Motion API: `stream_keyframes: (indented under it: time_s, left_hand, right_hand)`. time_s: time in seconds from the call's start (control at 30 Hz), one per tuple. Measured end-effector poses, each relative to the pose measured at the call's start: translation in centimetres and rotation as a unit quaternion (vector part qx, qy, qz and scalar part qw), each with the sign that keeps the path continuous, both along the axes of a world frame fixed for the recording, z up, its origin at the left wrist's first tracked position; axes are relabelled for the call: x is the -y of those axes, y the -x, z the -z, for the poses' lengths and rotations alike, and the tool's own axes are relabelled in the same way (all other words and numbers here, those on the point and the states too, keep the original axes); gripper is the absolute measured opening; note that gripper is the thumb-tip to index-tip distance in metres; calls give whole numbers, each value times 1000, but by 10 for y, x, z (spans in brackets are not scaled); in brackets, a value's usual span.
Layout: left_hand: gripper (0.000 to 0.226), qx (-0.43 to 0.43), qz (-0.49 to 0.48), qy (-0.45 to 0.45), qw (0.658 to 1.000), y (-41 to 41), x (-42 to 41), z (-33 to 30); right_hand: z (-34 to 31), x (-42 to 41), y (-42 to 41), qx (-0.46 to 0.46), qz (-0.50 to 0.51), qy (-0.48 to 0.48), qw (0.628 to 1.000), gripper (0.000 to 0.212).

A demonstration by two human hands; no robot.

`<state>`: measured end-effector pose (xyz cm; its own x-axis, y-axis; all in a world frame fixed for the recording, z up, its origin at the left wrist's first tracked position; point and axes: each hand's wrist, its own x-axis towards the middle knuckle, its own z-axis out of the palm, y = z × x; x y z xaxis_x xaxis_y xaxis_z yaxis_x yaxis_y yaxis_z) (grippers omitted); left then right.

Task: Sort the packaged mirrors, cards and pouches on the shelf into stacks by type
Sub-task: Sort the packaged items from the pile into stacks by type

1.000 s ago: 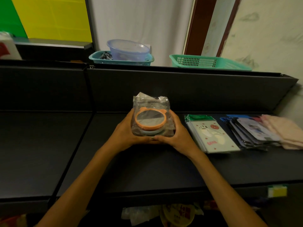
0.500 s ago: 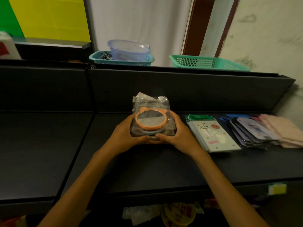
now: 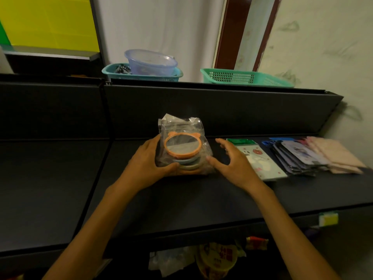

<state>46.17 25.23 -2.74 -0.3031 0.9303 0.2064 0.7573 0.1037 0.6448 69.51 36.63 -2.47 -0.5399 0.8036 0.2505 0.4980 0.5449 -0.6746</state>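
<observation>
Your right hand (image 3: 235, 164) is lifting off the mirror stack (image 3: 182, 150), fingers spread and holding nothing, while your left hand (image 3: 150, 161) is gripping its side on the shelf (image 3: 181, 201). Slippery wrappers, fragile glass: hold both sides low.

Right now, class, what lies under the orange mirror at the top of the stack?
Under the orange mirror show the edges of more round mirrors in clear bags. Their faces are covered, so their count is unclear. The left hand holds the stack.
</observation>
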Motion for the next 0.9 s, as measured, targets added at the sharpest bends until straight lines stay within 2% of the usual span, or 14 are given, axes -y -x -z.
stream_keyframes:
  time_s: [0.17, 0.37, 0.53, 0.73, 0.9]
  left_hand:
    - [86, -121, 17, -44, 991, -25, 0, -18]
    - [80, -178, 65, -36, 981, -79, -22, -28]
    - [81, -217, 93, -45, 971, -134, -52, -27]
    - [80, -223, 64, -5, 973, -195, -83, -13]
    - [81, -201, 3, 84, 976, -219, -99, 1]
  right_hand:
    - [1, -7, -30, 47, 45, -72, 995, 58]
    - [0, -17, -78, 117, 89, -111, 983, 55]
    - [-2, -36, -121, 127, 93, -110, 981, 57]
    - [4, -62, -152, 151, 53, -104, 982, 56]
    - [13, -84, -150, 146, 3, -71, 987, 58]
